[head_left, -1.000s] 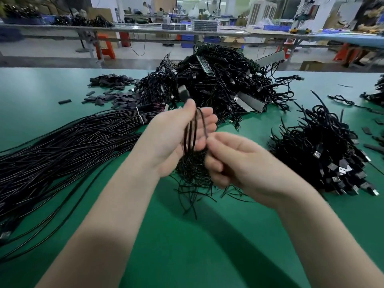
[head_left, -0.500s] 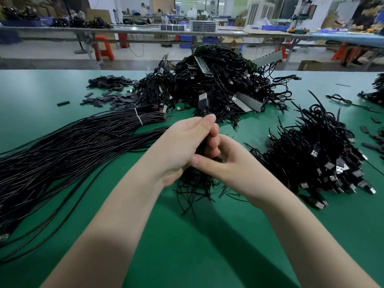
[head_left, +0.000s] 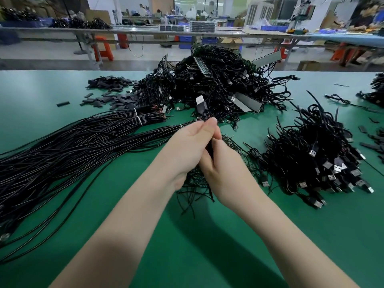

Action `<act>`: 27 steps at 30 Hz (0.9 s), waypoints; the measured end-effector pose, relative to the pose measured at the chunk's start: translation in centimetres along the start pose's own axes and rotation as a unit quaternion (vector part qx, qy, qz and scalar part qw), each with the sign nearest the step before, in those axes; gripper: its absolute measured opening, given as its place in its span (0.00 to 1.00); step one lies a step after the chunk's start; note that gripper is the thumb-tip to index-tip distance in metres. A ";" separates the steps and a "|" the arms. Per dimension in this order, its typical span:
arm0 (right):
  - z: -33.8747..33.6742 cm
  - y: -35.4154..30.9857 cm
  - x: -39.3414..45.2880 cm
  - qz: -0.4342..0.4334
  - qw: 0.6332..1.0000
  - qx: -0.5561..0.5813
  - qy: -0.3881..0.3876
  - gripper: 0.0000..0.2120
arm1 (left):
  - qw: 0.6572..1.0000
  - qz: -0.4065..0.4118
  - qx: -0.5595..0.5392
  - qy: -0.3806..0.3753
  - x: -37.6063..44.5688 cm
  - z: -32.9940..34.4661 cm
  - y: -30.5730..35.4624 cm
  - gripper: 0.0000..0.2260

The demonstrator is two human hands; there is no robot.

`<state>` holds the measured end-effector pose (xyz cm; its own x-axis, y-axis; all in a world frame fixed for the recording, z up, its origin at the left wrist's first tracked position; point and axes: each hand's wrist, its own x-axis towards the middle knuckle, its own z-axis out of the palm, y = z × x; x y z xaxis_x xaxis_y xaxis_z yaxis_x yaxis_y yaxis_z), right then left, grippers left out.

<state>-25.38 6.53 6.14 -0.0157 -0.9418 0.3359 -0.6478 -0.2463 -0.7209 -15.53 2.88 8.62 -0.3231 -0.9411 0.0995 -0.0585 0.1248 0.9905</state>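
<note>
My left hand (head_left: 187, 150) and my right hand (head_left: 224, 173) meet over the green table (head_left: 197, 235), both closed round one black USB cable. Its plug (head_left: 201, 104) with a silver tip sticks up just past my left fingertips. The cable's folded length runs down between the two palms and is mostly hidden. Under the hands lies a small heap of thin black ties (head_left: 195, 183).
Long straight black cables (head_left: 72, 146), bound with white ties, fan out to the left. A tall tangle of cables and strips (head_left: 214, 84) rises behind the hands. A heap of coiled USB cables (head_left: 311, 154) lies at the right. Small black sleeves (head_left: 110, 90) are scattered at the back left.
The hands have come together round the cable. The loops that showed between the left fingers a second ago are now hidden, and the plug has risen above the fingertips.
</note>
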 end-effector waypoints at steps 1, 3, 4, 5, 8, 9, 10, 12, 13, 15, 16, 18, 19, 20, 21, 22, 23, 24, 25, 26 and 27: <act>0.2 0.0 0.0 -0.016 1.000 -0.025 -0.011 0.14 | 1.000 0.001 0.026 0.003 0.1 0.0 -0.1 0.19; 0.2 0.3 0.3 -0.013 0.999 -0.025 -0.036 0.16 | 0.998 -0.004 0.069 0.003 0.2 -0.6 -0.1 0.17; 0.1 0.8 0.6 0.015 0.999 0.008 -0.046 0.16 | 0.997 -0.021 0.071 -0.004 0.2 -1.2 0.3 0.15; -0.1 1.4 0.9 0.058 0.995 0.051 -0.055 0.15 | 0.996 -0.040 0.074 -0.012 0.1 -1.8 0.6 0.14; -0.9 3.4 1.5 0.194 0.958 0.171 -0.125 0.12 | 0.943 0.076 0.320 0.060 -0.2 -4.0 0.8 0.11; -1.2 3.8 1.4 0.213 0.941 0.200 -0.168 0.11 | 0.886 0.143 0.434 0.081 -0.3 -4.3 1.0 0.12; -1.4 4.2 1.2 0.221 0.924 0.228 -0.215 0.11 | 0.820 0.197 0.533 0.063 -0.3 -4.1 1.2 0.20; -1.9 4.7 1.0 0.227 0.888 0.263 -0.303 0.13 | 0.695 0.224 0.679 -0.073 0.1 -3.0 0.8 0.32; -2.2 4.8 0.9 0.226 0.875 0.260 -0.341 0.14 | 0.658 0.224 0.706 -0.134 0.2 -2.1 0.5 0.31; -2.7 5.0 0.8 0.219 0.855 0.230 -0.409 0.15 | 0.646 0.229 0.704 -0.186 -0.1 -1.1 -0.4 0.19; -3.0 5.1 0.8 0.215 0.848 0.211 -0.436 0.16 | 0.650 0.238 0.697 -0.188 -0.3 -1.0 -0.8 0.13; -3.3 5.3 0.5 0.205 0.838 0.166 -0.477 0.15 | 0.644 0.245 0.697 -0.199 -0.8 -1.2 -1.5 0.11; -3.3 5.3 0.4 0.199 0.836 0.143 -0.492 0.14 | 0.639 0.238 0.699 -0.215 -1.0 -1.4 -1.9 0.13; -3.3 5.2 0.3 0.195 0.835 0.123 -0.499 0.14 | 0.631 0.233 0.704 -0.228 -1.1 -1.6 -2.3 0.14; -3.1 5.0 0.3 0.190 0.839 0.108 -0.499 0.14 | 0.620 0.229 0.713 -0.233 -1.4 -1.8 -2.7 0.14; -2.9 4.7 0.3 0.182 0.847 0.091 -0.492 0.15 | 0.611 0.224 0.723 -0.232 -1.6 -2.1 -3.2 0.14; -2.6 4.3 0.3 0.163 0.861 0.055 -0.479 0.15 | 0.607 0.218 0.730 -0.227 -1.7 -2.4 -3.6 0.14; -2.2 3.9 0.4 0.128 0.878 -0.005 -0.461 0.15 | 0.604 0.210 0.737 -0.222 -1.8 -2.6 -4.0 0.14; -1.9 3.6 0.5 0.084 0.890 -0.076 -0.441 0.15 | 0.602 0.200 0.741 -0.219 -1.8 -2.9 -4.2 0.14; -1.4 3.5 0.6 0.044 0.895 -0.135 -0.424 0.14 | 0.606 0.194 0.739 -0.220 -1.7 -3.2 -4.3 0.14; -0.8 3.5 0.7 0.020 0.898 -0.168 -0.406 0.14 | 0.619 0.184 0.728 -0.232 -1.4 -3.6 -4.3 0.14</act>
<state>-28.27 5.23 4.36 0.4276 -0.8389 -0.3367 -0.8547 -0.2539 -0.4528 -11.38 2.53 4.52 -0.7842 -0.6155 -0.0787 -0.5799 0.7721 -0.2602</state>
